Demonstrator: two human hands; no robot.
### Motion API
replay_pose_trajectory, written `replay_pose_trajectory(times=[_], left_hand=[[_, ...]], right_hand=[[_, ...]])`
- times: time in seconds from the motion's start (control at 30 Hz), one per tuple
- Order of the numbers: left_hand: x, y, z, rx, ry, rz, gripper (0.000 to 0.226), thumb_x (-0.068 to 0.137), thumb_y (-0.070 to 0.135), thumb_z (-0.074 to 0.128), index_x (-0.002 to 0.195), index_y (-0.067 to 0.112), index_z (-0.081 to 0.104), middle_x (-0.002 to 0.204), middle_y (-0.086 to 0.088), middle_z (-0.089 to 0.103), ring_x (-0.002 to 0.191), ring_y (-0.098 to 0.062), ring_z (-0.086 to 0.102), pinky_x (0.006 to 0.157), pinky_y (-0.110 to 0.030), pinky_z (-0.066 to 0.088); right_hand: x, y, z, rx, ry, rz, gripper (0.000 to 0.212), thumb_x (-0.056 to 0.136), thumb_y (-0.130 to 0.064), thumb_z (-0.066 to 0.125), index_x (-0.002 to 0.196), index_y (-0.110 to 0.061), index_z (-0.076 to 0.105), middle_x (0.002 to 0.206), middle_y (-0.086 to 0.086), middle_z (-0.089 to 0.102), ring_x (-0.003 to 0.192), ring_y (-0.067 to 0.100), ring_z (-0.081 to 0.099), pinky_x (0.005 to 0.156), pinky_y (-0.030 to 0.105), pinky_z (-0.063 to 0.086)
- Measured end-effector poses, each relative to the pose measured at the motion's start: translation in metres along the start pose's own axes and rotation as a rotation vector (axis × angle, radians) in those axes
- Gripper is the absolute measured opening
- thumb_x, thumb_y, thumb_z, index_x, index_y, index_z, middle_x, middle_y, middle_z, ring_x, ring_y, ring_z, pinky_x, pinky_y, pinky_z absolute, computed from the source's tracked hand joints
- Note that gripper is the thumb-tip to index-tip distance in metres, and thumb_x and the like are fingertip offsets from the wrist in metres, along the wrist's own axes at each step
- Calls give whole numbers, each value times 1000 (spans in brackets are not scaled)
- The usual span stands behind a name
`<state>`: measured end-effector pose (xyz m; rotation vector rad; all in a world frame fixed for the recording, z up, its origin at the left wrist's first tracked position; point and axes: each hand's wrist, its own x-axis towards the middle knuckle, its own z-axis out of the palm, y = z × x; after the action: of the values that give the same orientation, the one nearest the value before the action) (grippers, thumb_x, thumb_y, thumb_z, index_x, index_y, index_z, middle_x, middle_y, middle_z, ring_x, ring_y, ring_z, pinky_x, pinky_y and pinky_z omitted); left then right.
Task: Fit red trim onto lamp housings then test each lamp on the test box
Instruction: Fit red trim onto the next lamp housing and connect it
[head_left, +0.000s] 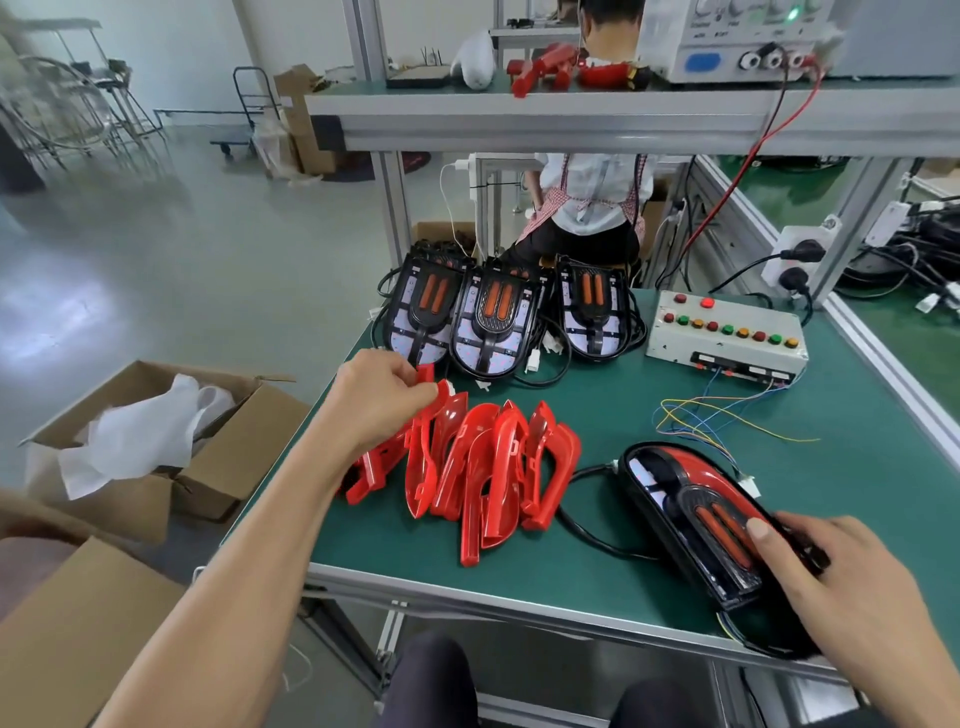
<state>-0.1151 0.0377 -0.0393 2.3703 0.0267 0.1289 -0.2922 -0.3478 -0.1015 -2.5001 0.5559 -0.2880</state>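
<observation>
Several red trim pieces (488, 467) stand in a row on the green table (597, 415). My left hand (376, 402) pinches the top of one red trim piece (434, 441) at the row's left end. Three black lamp housings (491, 325) lean at the table's back. A black lamp with red trim fitted (691, 504) lies at the front right, and my right hand (831, 566) grips its near end. The grey test box (727, 332) with coloured buttons sits at the back right; coloured wires (727, 410) run from it toward the lamp.
Open cardboard boxes (156, 436) with white wrapping stand on the floor at the left. Another person sits beyond the table's far edge. A shelf (571, 111) above carries a power supply (727, 41) and red parts. A power strip (795, 260) hangs on the right frame.
</observation>
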Motion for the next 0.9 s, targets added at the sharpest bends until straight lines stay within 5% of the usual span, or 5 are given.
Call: replay_pose_trajectory(times=[0.37, 0.47, 0.57, 0.63, 0.9], left_hand=[[-53, 84, 11, -692, 192, 248, 11, 85, 13, 64, 93, 18, 60, 74, -5, 76, 60, -22, 74, 52, -25, 57], [-90, 103, 67, -689, 243, 249, 11, 88, 18, 68, 93, 20, 58, 74, 2, 76, 66, -14, 76, 61, -37, 62], [-127, 118, 122, -539, 416, 437, 18, 86, 27, 69, 91, 26, 52, 72, 13, 70, 66, 3, 68, 65, -18, 55], [-147, 124, 153, -459, 457, 621, 19, 87, 26, 68, 96, 24, 52, 72, 9, 67, 64, -2, 63, 61, -9, 47], [-164, 114, 192, -339, 414, 878, 22, 82, 6, 64, 96, 17, 51, 74, -4, 63, 65, -24, 55, 58, -32, 49]], right_hand=[[5, 3, 0, 80, -17, 41, 42, 95, -51, 56, 119, -20, 72, 114, -1, 65, 107, 18, 57, 96, 36, 43], [-2, -9, -3, 188, 156, -1, 26, 95, -42, 61, 108, -25, 75, 103, -8, 65, 100, 6, 60, 92, 39, 50], [-8, -35, -8, 407, 152, -32, 20, 96, -36, 66, 80, -28, 74, 73, -8, 70, 70, 4, 63, 71, 36, 51], [-12, -53, -11, 533, 84, -64, 32, 96, -35, 67, 69, -19, 71, 59, 0, 65, 55, 16, 55, 60, 39, 46], [-6, -76, -19, 726, -172, 42, 42, 70, -59, 75, 64, -17, 71, 50, -7, 56, 48, 10, 43, 49, 23, 37]])
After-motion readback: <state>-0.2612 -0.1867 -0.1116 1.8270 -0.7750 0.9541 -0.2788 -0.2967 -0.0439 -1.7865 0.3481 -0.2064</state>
